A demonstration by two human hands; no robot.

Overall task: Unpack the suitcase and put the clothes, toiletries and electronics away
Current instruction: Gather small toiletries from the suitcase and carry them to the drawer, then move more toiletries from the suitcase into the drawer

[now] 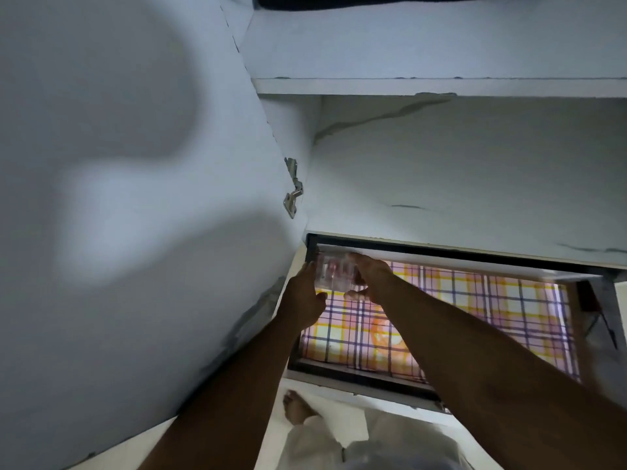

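Note:
A small clear plastic box (334, 273) with something reddish inside is held over the back left corner of an open drawer (475, 266). My left hand (303, 300) grips its left side. My right hand (368, 278) pinches its right side, thumb below and fingers on top. The drawer bottom is lined with a pink, yellow and purple checked sheet (475, 313). What the box holds is too blurred to tell.
An open white cupboard door (135, 198) with a metal hinge (292, 191) fills the left. White shelves (441, 86) rise above the drawer. My bare foot (297, 407) and pale clothing (356, 442) show below on the floor.

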